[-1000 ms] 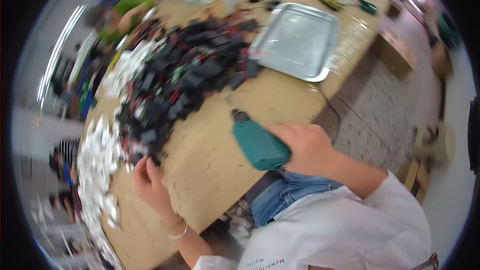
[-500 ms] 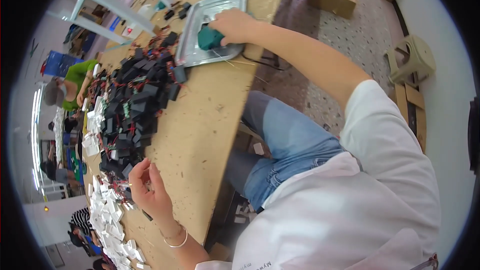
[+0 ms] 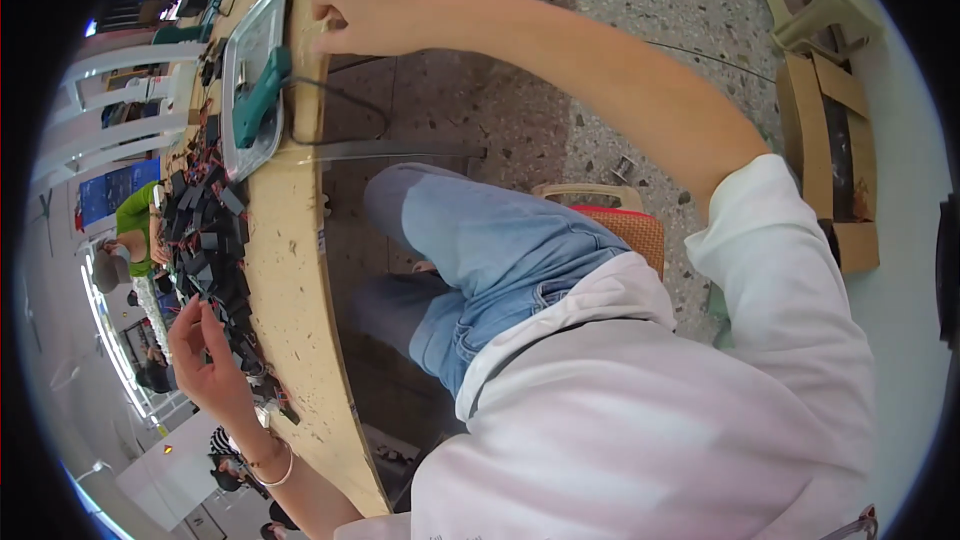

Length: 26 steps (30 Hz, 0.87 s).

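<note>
A teal hand tool (image 3: 262, 100), shaped like a glue gun and trailing a dark cord, lies in the metal tray (image 3: 234, 140) on the far part of the table. Just right of the tray, over the table's edge, is my right hand (image 3: 385, 10). Its fingers are bent, with a gap between thumb and forefinger and nothing seen in them. My left hand (image 3: 207, 365) is raised beside the pile of black box-shaped parts (image 3: 205, 240) with red wires. Its thumb and fingertips are drawn together; whatever they hold is too small to make out.
The wooden table (image 3: 290, 290) runs along my left side. A white metal frame (image 3: 130, 105) stands beyond the tray. A person in green (image 3: 138, 215) is across the table. To my right are a plastic stool (image 3: 820, 0), a cardboard box (image 3: 825, 140) and a woven seat (image 3: 635, 235).
My right hand has let go of the teal tool and moved out of the tray toward the table's edge. My left hand stays raised by the pile. The whole view has swung right.
</note>
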{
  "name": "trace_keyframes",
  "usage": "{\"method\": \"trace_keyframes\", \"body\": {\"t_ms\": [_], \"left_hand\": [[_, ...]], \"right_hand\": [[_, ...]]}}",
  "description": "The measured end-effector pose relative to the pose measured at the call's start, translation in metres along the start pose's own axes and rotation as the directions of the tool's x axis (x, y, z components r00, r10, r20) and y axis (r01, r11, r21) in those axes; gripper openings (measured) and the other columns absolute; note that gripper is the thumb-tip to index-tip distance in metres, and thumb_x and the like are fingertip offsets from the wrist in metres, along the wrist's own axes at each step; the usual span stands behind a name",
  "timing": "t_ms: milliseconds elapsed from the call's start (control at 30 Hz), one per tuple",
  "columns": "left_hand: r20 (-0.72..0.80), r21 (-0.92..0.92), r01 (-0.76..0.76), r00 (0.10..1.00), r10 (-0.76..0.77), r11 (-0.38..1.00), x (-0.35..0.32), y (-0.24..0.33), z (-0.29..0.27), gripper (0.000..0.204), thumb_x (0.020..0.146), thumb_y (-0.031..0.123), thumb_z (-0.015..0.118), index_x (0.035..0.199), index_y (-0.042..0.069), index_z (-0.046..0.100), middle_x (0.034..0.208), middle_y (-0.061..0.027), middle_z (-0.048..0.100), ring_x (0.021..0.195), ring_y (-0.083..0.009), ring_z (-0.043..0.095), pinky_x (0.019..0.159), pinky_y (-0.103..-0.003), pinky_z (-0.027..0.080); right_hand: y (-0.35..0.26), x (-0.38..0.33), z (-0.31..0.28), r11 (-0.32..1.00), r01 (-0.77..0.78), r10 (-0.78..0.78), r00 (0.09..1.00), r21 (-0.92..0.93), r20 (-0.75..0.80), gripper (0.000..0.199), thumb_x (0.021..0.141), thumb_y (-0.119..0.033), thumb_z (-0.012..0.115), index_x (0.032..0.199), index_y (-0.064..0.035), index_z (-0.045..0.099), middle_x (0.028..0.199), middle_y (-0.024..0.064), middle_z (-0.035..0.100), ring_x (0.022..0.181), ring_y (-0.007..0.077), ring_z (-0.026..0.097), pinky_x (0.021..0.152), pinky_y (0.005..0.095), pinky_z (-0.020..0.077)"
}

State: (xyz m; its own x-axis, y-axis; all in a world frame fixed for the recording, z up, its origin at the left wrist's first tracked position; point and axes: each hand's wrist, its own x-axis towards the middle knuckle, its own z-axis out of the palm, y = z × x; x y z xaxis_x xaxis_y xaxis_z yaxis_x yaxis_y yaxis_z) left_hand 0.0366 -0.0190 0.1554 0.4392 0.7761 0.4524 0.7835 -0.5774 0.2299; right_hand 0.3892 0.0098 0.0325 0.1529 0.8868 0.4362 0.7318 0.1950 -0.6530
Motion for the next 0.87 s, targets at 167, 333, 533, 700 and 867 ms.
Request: {"method": "trace_keyframes", "body": {"t_ms": [167, 333, 533, 700, 867], "left_hand": [[0.122, 0.184, -0.124, 0.987, 0.103, 0.975, -0.002, 0.034, 0.016, 0.015, 0.087, 0.002, 0.06, 0.102, 0.001, 0.062, 0.084, -0.0059, 0.063, 0.064, -0.0097, 0.055, 0.06, -0.022, 0.044], [0.365, 0.204, 0.014, 0.927, -0.089, 0.979, -0.014, 0.021, 0.033, 0.017, 0.085, 0.002, 0.061, 0.102, -0.002, 0.06, 0.088, -0.0105, 0.062, 0.07, -0.0176, 0.057, 0.064, -0.028, 0.046], [0.564, 0.358, -0.138, 0.82, -0.096, 0.924, -0.022, -0.014, 0.077, 0.063, 0.08, 0.022, 0.068, 0.132, 0.0, 0.04, 0.138, -0.0199, 0.037, 0.126, -0.0378, 0.036, 0.104, -0.045, 0.03], [0.654, 0.298, -0.27, 0.757, 0.01, 0.915, -0.036, -0.055, 0.107, 0.086, 0.079, 0.025, 0.069, 0.142, -0.007, 0.019, 0.145, -0.0274, 0.023, 0.132, -0.0437, 0.027, 0.109, -0.051, 0.022], [0.647, 0.289, -0.368, 0.755, 0.103, 0.883, -0.041, -0.06, 0.113, 0.089, 0.082, 0.027, 0.064, 0.144, -0.004, 0.009, 0.148, -0.0258, 0.017, 0.134, -0.0437, 0.024, 0.106, -0.061, 0.018]], "right_hand": [[0.028, -0.005, 0.02, 0.998, 0.011, 0.007, 0.962, -0.065, 0.272, 0.035, 0.082, -0.036, 0.059, 0.089, -0.0018, 0.066, 0.086, 0.016, 0.066, 0.087, 0.0325, 0.064, 0.075, 0.0414, 0.0516], [0.125, -0.026, 0.09, 0.952, -0.111, 0.281, 0.691, -0.287, 0.666, 0.026, 0.078, -0.02, 0.058, 0.087, 0.0017, 0.069, 0.091, 0.0198, 0.067, 0.087, 0.0344, 0.065, 0.073, 0.0431, 0.0522], [0.26, -0.138, 0.121, 0.752, -0.466, 0.646, 0.382, -0.466, 0.661, 0.018, 0.067, -0.006, 0.056, 0.076, 0.0005, 0.071, 0.077, 0.0231, 0.067, 0.075, 0.0338, 0.067, 0.064, 0.0424, 0.0524], [0.314, -0.311, 0.089, 0.403, -0.475, 0.874, -0.054, -0.782, 0.484, 0.024, 0.077, -0.014, 0.056, 0.092, -0.003, 0.07, 0.1, 0.0184, 0.067, 0.095, 0.0299, 0.065, 0.074, 0.0424, 0.0525], [0.266, -0.387, 0.092, 0.188, -0.616, 0.823, -0.326, -0.765, 0.465, 0.042, 0.08, -0.027, 0.061, 0.117, -0.0093, 0.064, 0.121, 0.0247, 0.056, 0.109, 0.0345, 0.059, 0.099, 0.0421, 0.041]]}}
